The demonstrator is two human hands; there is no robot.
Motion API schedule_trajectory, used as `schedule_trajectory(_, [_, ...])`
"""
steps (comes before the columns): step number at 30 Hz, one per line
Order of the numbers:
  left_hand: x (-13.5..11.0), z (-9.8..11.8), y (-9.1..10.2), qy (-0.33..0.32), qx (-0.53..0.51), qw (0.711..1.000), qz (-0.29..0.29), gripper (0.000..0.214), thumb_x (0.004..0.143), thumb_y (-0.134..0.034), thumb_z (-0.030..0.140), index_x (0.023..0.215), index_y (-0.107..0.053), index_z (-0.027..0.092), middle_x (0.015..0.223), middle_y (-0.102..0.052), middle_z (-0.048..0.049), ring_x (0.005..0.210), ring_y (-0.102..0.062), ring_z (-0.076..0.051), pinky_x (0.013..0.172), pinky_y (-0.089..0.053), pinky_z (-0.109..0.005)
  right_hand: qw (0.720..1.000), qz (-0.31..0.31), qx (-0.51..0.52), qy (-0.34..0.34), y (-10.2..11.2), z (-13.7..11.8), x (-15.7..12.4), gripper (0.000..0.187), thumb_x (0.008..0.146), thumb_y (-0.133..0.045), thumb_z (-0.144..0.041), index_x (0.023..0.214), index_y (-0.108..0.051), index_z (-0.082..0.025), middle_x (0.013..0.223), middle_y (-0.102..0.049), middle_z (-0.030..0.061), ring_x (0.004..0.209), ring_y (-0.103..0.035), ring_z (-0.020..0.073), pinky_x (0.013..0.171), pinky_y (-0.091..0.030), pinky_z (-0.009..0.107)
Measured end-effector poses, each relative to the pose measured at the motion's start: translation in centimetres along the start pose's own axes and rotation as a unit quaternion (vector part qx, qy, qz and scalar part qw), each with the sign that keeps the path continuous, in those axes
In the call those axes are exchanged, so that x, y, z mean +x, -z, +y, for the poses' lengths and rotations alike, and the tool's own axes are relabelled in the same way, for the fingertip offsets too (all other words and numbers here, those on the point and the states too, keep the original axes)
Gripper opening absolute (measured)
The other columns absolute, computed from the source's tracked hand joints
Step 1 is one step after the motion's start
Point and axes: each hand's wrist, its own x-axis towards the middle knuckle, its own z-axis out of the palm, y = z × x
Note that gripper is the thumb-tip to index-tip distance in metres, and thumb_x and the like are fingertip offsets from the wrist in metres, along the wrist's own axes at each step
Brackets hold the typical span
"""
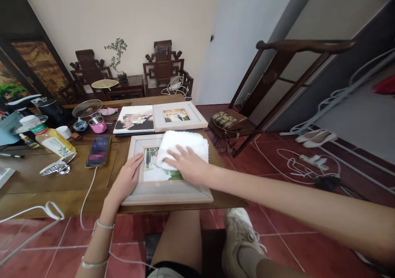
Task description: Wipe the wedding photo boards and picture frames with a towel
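A light wooden picture frame [173,192] with a photo in its middle lies flat near the table's front edge. Across its left border rest the stretched fingers of my left hand [128,178], which steadies it from above. My right hand [189,165] presses a folded white cloth [185,140] onto the upper right part of the frame, with the fingers spread over the fabric. The cloth hides part of the photo and the right border. Just behind lie a second framed photo [197,118] and a photo panel [135,119].
On the wooden table [101,195] to the left are a phone [98,149] with a white cable, a hair clip [60,165], a yellow bottle [51,138] and a pink cup [97,124]. A dark chair [274,49] holding a bag [228,123] stands at the right.
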Motion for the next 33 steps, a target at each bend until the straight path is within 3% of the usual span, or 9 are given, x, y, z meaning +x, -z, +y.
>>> schedule_trajectory(3, [0.1, -0.1, 0.0, -0.001, 0.0, 1.0, 0.0, 0.044, 0.096, -0.033, 0.021, 0.136, -0.051, 0.013, 0.144, -0.049, -0.0125, 0.136, -0.042, -0.022, 0.117, -0.031, -0.044, 1.0, 0.02, -0.017, 0.002, -0.5, 1.8, 1.3, 0.076, 0.075, -0.05, 0.005, 0.146, -0.036, -0.02, 0.157, -0.025, 0.0136, 0.141, -0.02, 0.0417, 0.107, -0.028, 0.06])
schedule_trajectory(6, [0.1, -0.1, -0.1, -0.002, -0.002, 1.0, 0.003, 0.044, 0.096, -0.033, 0.021, 0.135, -0.052, 0.012, 0.144, -0.049, -0.013, 0.136, -0.042, -0.022, 0.116, -0.031, -0.045, 1.0, 0.019, -0.019, -0.001, -0.4, 1.9, 1.3, 0.076, 0.074, -0.05, 0.005, 0.145, -0.038, -0.02, 0.157, -0.025, 0.0139, 0.141, -0.021, 0.0428, 0.105, -0.029, 0.061])
schedule_trajectory(9, [0.0, -0.1, -0.1, -0.004, -0.008, 1.0, 0.005, 0.044, 0.096, -0.034, 0.022, 0.134, -0.053, 0.013, 0.143, -0.05, -0.0133, 0.135, -0.043, -0.023, 0.116, -0.032, -0.046, 1.0, -0.009, -0.014, -0.011, 0.5, 0.5, 0.4, 0.07, 0.073, -0.052, 0.003, 0.14, -0.045, -0.018, 0.15, -0.037, 0.0178, 0.132, -0.037, 0.0429, 0.096, -0.041, 0.057])
schedule_trajectory(13, [0.0, -0.1, 0.0, -0.001, -0.01, 1.0, 0.009, 0.043, 0.096, -0.034, 0.021, 0.133, -0.054, 0.013, 0.143, -0.05, -0.0132, 0.135, -0.043, -0.023, 0.115, -0.033, -0.046, 0.997, -0.056, 0.043, 0.033, 3.2, -2.5, -2.0, 0.048, 0.077, -0.046, 0.0, 0.121, -0.058, -0.013, 0.109, -0.067, 0.0177, 0.096, -0.065, 0.0324, 0.073, -0.051, 0.04])
schedule_trajectory(16, [0.0, 0.0, 0.0, 0.005, -0.005, 1.0, 0.006, 0.044, 0.095, -0.034, 0.021, 0.133, -0.054, 0.011, 0.143, -0.05, -0.0142, 0.135, -0.043, -0.023, 0.116, -0.032, -0.045, 0.989, -0.087, 0.094, 0.077, 5.2, -4.8, -4.1, 0.037, 0.075, -0.049, -0.003, 0.108, -0.062, -0.013, 0.094, -0.069, 0.0134, 0.086, -0.067, 0.0292, 0.066, -0.048, 0.035])
schedule_trajectory(21, [-0.1, 0.1, 0.1, 0.007, -0.001, 1.0, 0.002, 0.044, 0.096, -0.033, 0.022, 0.134, -0.053, 0.012, 0.144, -0.05, -0.0127, 0.135, -0.043, -0.022, 0.116, -0.032, -0.044, 0.983, -0.085, 0.117, 0.11, 4.8, -6.5, -5.6, 0.046, 0.072, -0.052, -0.003, 0.116, -0.058, -0.016, 0.108, -0.067, 0.0131, 0.09, -0.066, 0.0293, 0.07, -0.051, 0.037])
schedule_trajectory(24, [-0.1, 0.0, 0.1, 0.005, 0.004, 1.0, 0.001, 0.045, 0.096, -0.033, 0.022, 0.135, -0.052, 0.01, 0.144, -0.049, -0.0136, 0.136, -0.043, -0.022, 0.116, -0.032, -0.043, 0.993, -0.035, 0.075, 0.085, 2.4, -5.0, -4.7, 0.064, 0.072, -0.051, -0.001, 0.133, -0.049, -0.019, 0.135, -0.054, 0.0174, 0.115, -0.057, 0.0359, 0.089, -0.047, 0.05])
schedule_trajectory(27, [-0.1, 0.1, 0.1, 0.003, 0.002, 1.0, 0.0, 0.045, 0.096, -0.032, 0.022, 0.135, -0.052, 0.009, 0.143, -0.049, -0.0145, 0.135, -0.043, -0.022, 0.116, -0.032, -0.043, 0.999, 0.009, 0.023, 0.049, -0.2, -1.5, -2.5, 0.07, 0.075, -0.048, 0.002, 0.141, -0.044, -0.022, 0.152, -0.034, 0.0178, 0.136, -0.034, 0.0405, 0.102, -0.033, 0.062])
schedule_trajectory(33, [0.0, 0.2, 0.1, 0.006, -0.004, 1.0, 0.005, 0.044, 0.096, -0.034, 0.023, 0.135, -0.053, 0.015, 0.143, -0.05, -0.0114, 0.135, -0.044, -0.022, 0.116, -0.032, -0.045, 0.995, 0.079, -0.059, 0.009, -2.1, 5.5, 2.4, 0.074, 0.075, -0.044, 0.008, 0.144, -0.041, -0.02, 0.157, -0.022, 0.0166, 0.142, -0.018, 0.041, 0.105, -0.026, 0.064])
